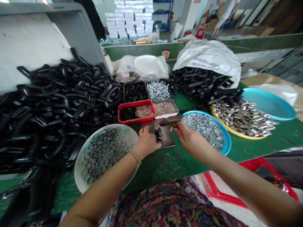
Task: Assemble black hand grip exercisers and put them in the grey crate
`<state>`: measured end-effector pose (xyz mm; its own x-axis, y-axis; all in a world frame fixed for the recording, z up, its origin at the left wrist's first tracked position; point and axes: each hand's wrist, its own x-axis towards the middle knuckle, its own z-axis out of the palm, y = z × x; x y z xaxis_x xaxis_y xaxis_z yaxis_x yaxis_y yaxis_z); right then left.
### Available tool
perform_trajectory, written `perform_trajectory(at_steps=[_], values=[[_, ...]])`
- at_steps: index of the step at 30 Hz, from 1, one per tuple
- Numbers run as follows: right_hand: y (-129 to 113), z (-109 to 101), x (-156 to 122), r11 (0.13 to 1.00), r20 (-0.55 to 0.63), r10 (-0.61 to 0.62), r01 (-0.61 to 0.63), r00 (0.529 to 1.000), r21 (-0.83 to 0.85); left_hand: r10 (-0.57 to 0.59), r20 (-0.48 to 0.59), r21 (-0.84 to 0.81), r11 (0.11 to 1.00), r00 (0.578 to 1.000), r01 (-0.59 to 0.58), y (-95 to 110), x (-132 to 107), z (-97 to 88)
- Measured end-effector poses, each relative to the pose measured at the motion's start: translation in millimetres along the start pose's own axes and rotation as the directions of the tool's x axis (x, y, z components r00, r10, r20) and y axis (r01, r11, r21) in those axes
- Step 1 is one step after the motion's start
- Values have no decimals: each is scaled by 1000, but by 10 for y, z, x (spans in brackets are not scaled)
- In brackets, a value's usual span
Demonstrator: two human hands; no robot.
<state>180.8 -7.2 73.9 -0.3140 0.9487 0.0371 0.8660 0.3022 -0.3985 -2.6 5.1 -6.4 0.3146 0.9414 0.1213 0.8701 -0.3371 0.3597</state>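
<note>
Black plastic handle [158,135] in left hand [146,142], beside bowl of metal rings [78,165].

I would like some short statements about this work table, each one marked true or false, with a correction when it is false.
The left hand holds a black plastic handle on a metal plate. True.
The right hand is empty. False: it holds a small dark hammer.
The beaded bracelet is on the right wrist. False: it is on the left wrist.
The blue plate holds small silver nuts. True.
</note>
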Motion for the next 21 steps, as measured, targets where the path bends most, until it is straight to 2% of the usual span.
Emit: perform_trajectory(at_steps=[2, 5, 6, 8, 10, 12, 13, 14, 15, 16, 17, 18, 19, 20, 21], values=[[-36, 29, 30, 997, 41, 41, -38, 998, -66, 12, -10, -2, 1000, 1000, -12, -12, -7, 14], [129, 92, 4, 986, 136, 74, -53, 988, -155, 19, -19, 23, 1000, 1000, -19, -18, -27, 19], [231, 111, -26, 984, 111, 91, -72, 990, -166, 28, -15, 26, 999, 999, -28, -20, -30, 19], [476, 144, -102, 959, -19, 185, -185, 982, -213, 64, 7, 17, 998, 998, -64, -20, -22, 16], [746, 177, -168, 891, -139, 313, -341, 939, -298, 84, 35, -37, 996, 996, -82, -11, 8, -10], [1025, 184, -198, 824, -193, 392, -436, 900, -361, 26, 52, -205, 979, 998, -14, 4, 52, -88], [1172, 161, -201, 812, -197, 403, -449, 894, -373, -31, 71, -355, 933, 997, 54, 10, 73, -151], [1327, 111, -202, 810, -202, 405, -452, 892, -374, -101, 110, -534, 833, 989, 145, 13, 91, -230], [1493, 31, -204, 805, -219, 412, -466, 885, -368, -164, 183, -710, 660, 969, 246, 13, 103, -320], [1671, -77, -210, 789, -248, 433, -497, 867, -361, -199, 282, -839, 424, 938, 342, 9, 107, -417], [1858, -207, -223, 760, -284, 468, -545, 837, -353, -193, 387, -893, 163, 901, 419, 4, 104, -511], [2049, -346, -242, 717, -324, 515, -606, 794, -344, -159, 476, -879, -73, 865, 470, 2, 97, -597], [2236, -481, -263, 668, -356, 564, -665, 746, -334, -119, 535, -831, -252, 836, 496, 7, 88, -666], [2411, -600, -283, 623, -377, 605, -712, 701, -325, -92, 564, -785, -367, 821, 498, 24, 83, -713], [2567, -691, -297, 588, -386, 635, -743, 669, -321, -99, 566, -767, -427, 818, 479, 54, 83, -737]])
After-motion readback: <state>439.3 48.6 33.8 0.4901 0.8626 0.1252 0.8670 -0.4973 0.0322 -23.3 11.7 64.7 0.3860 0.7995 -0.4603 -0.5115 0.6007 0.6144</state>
